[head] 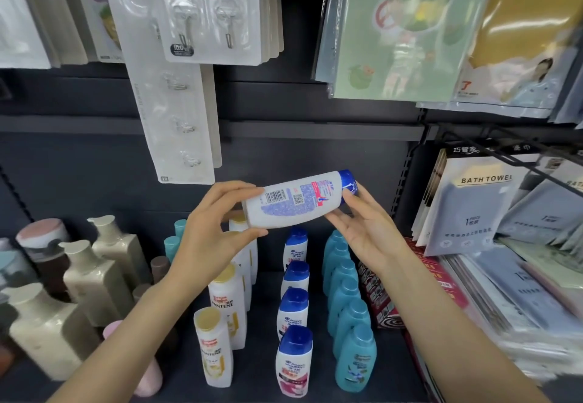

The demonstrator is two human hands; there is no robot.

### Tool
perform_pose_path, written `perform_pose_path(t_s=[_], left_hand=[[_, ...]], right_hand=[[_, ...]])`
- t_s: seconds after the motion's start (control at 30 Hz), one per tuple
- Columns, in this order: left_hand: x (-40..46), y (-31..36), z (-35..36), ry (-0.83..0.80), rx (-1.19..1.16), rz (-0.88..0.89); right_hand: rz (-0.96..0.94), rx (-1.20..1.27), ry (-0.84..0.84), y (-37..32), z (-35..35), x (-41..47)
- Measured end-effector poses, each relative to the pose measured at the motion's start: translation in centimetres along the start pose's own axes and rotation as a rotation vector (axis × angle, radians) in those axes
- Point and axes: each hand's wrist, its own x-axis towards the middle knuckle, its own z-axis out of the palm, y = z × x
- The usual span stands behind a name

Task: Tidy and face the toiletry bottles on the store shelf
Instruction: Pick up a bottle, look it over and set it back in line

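White shampoo bottle [299,202] with blue cap held sideways above the shelf [258,286], barcode side up, left hand [209,229] fingers grasping its base, right hand [366,229] fingers pinching the cap end, rows of bottles [293,317] standing below

A bottle [299,202] lies sideways above the shelf [391,368], cap to the right, held between the left hand [211,229] at its base and the right hand [369,229] at its cap end. Below it, rows of bottles [295,323] run front to back on the shelf. Pump bottles [91,273] stand to the left, towel packs [467,201] to the right, hook packs [202,14] hang above.
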Motion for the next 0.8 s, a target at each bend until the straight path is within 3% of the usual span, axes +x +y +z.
perform_pose_path(t_s=[0.2,0.37,0.57,0.8], left_hand=[[0.1,-0.5,0.1,-0.019,-0.235,-0.301],[0.7,-0.8,-0.1,0.005,-0.535,-0.632],[1.0,-1.9,-0.3,-0.138,-0.409,-0.887],[1.1,-2.9,0.4,-0.214,-0.306,-0.986]], right_hand=[[0.001,0.023,0.026,0.1,0.4,0.0],[-0.044,-0.135,-0.045,0.4,0.8,0.0],[-0.084,-0.275,0.068,0.7,1.2,0.4],[-0.088,-0.336,0.121,1.1,1.5,1.1]])
